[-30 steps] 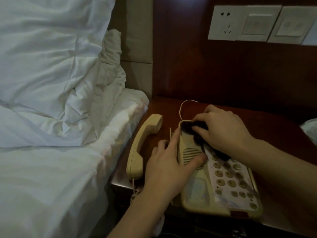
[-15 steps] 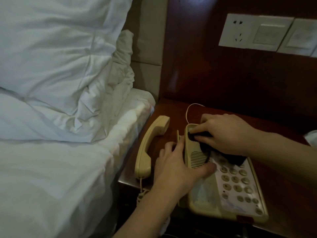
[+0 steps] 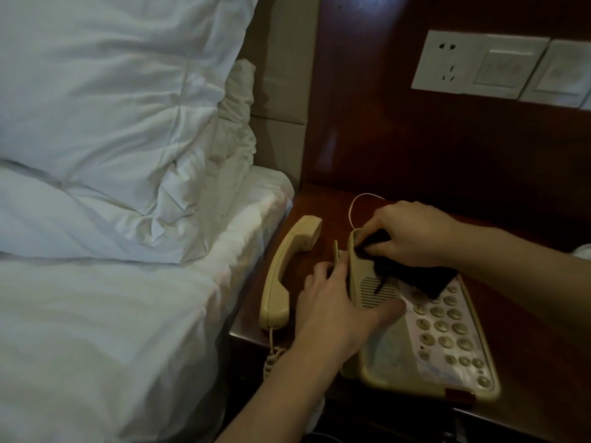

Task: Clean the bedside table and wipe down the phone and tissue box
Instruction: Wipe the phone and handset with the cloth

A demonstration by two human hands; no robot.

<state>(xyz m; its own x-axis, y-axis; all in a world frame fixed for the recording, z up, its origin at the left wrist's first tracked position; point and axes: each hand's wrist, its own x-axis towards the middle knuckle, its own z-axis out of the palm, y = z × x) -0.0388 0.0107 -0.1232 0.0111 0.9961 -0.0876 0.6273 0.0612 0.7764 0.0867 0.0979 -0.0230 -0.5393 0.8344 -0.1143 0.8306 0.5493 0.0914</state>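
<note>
My left hand (image 3: pixel 335 310) grips the phone (image 3: pixel 412 330) on the table (image 3: pixel 527 362); my right (image 3: pixel 412 233) pinches a dark cloth (image 3: pixel 415 276) on its top, hiding some keys. Handset (image 3: pixel 287 273) lies beside. Tissue box unseen.

Place: hotel-type bedroom | evidence: white-sheeted bed (image 3: pixel 112 314) left of the gripped corded phone (image 3: pixel 415 340) | dark wood bedside table (image 3: pixel 527 362) | wall socket-and-switch panel (image 3: pixel 479 65) above.

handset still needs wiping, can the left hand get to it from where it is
Probably yes: the handset lies off the phone just beside the left hand, with nothing between them, though that hand now steadies the phone.
</note>
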